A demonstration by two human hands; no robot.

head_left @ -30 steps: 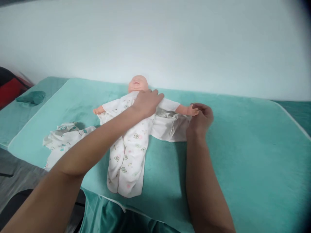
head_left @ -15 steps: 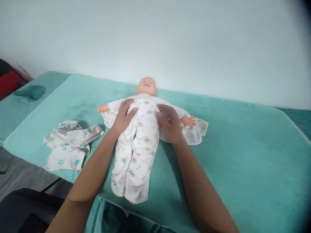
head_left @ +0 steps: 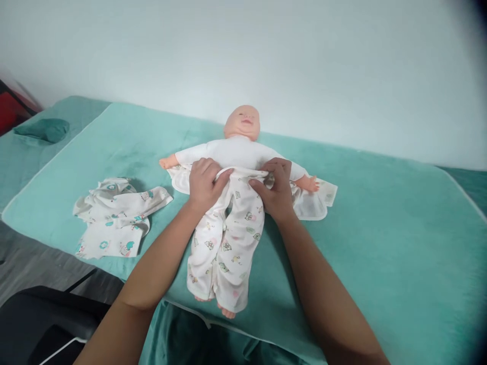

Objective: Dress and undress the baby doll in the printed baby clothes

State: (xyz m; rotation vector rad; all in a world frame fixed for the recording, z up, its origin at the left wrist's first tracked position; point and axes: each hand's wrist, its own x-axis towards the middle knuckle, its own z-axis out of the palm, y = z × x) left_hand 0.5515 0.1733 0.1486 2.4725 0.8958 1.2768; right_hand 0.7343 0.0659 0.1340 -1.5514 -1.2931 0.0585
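Note:
A baby doll point(head_left: 239, 152) lies on its back with its arms spread out and its head toward the wall. White printed trousers point(head_left: 243, 218) cover its legs, and the toes poke out of the cuffs. My left hand point(head_left: 206, 183) pinches the waistband at one side of the doll's waist. At the other side, my right hand point(head_left: 276, 187) grips the waistband between thumb and fingers. Under the doll's arms a printed white top point(head_left: 312, 205) is spread out, partly hidden by the body and my hands.
A crumpled white garment with teal prints point(head_left: 117, 218) lies to the left on the green padded table cover point(head_left: 380, 253). Behind stands a pale wall point(head_left: 304, 66). A black chair point(head_left: 49, 324) is at the lower left, close to the table's front edge.
Both hands have closed on the waistband, which now sits lower, showing more of the doll's white torso. The trouser legs have bunched and the toes show more. The camera view has shifted slightly.

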